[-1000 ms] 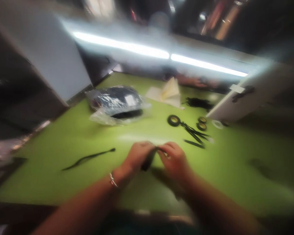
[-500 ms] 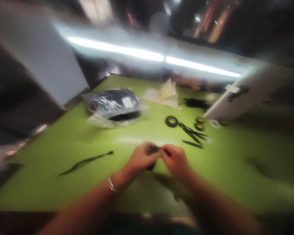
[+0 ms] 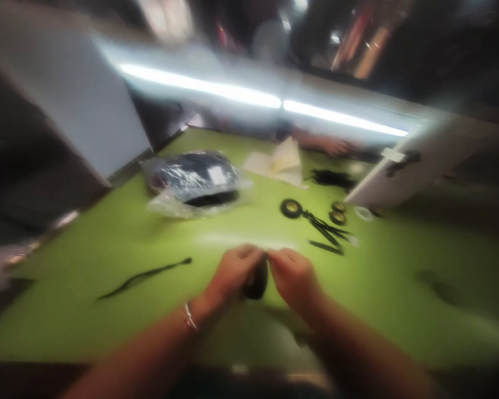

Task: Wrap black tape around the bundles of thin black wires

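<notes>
My left hand (image 3: 237,271), a metal bracelet at its wrist, is closed on a black rounded object (image 3: 256,284) that hangs below its fingers. Fingertips of my right hand (image 3: 293,274) are pinched together and meet the left fingertips just above that object. What the right fingers pinch is too small and blurred to make out. To the left, a thin black cable-like strip (image 3: 145,273) lies alone on the green table (image 3: 120,327). Beyond my right hand lie several black strips (image 3: 324,226), beside a black tape roll (image 3: 291,208) with a yellow core.
A clear plastic bag (image 3: 195,180) with dark contents lies at the back left, near open white paper (image 3: 289,160). Two small tape rolls (image 3: 337,213), a white ring (image 3: 363,213) and a black bundle (image 3: 331,177) lie right. Another person's hand (image 3: 335,146) shows behind.
The black object now shows more fully below my left fingers. My right hand has turned slightly, its fingertips still at the left ones. The other person's hand at the back has shifted.
</notes>
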The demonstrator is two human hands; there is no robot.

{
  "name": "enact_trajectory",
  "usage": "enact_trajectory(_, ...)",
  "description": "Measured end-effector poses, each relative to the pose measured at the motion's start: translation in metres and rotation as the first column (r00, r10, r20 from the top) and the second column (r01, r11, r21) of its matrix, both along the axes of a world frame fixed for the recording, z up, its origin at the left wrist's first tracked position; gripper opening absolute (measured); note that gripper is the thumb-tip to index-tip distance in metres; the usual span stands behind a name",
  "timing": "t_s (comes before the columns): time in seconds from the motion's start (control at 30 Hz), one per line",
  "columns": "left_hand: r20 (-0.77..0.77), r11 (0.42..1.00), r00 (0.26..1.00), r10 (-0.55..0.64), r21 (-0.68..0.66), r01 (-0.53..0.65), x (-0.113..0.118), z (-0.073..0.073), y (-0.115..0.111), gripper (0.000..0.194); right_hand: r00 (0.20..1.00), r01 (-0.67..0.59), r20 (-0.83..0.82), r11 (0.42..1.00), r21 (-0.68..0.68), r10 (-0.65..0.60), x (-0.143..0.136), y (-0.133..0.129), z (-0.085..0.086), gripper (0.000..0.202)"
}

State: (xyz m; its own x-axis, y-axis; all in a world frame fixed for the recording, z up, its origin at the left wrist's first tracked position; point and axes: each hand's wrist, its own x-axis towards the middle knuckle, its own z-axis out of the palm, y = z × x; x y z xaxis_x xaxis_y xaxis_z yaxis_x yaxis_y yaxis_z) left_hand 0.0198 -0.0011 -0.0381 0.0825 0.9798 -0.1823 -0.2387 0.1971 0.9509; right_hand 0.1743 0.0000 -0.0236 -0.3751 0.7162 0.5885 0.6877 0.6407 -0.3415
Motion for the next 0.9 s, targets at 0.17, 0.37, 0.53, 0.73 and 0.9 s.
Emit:
enact_trajectory(0.17, -0.12, 0.996, 0.993, 0.011, 0.093, 0.0, -0.003, 0.006, 0.002, 0.029, 0.986, -0.099, -0.158, 0.949, -0.299, 0.053, 0.002, 0.003, 0.011, 0.013)
enact_trajectory(0.37, -0.304, 0.981, 0.953, -0.018, 0.18, 0.076, -0.003, 0.007, 0.004, 0.03, 0.992, -0.111, -0.095, 0.917, -0.384, 0.08, 0.006, 0.004, 0.016, 0.017)
enact_trajectory(0.53, -0.405, 0.967, 0.914, -0.041, 0.214, 0.138, -0.001, 0.002, 0.004, 0.032, 0.998, -0.054, -0.045, 0.929, -0.367, 0.04, 0.007, 0.005, 0.011, 0.014)
enact_trajectory(0.73, -0.337, 0.958, 0.924, -0.181, 0.153, 0.244, 0.0, 0.007, 0.003, 0.033, 0.999, 0.019, -0.037, 0.971, -0.237, -0.029, 0.006, 0.004, 0.006, 0.011)
enact_trajectory(0.9, -0.299, 0.956, 0.925, -0.233, 0.105, 0.274, -0.002, 0.009, 0.007, 0.021, 0.998, 0.049, -0.032, 0.977, -0.208, -0.057, 0.006, 0.007, 0.002, 0.012)
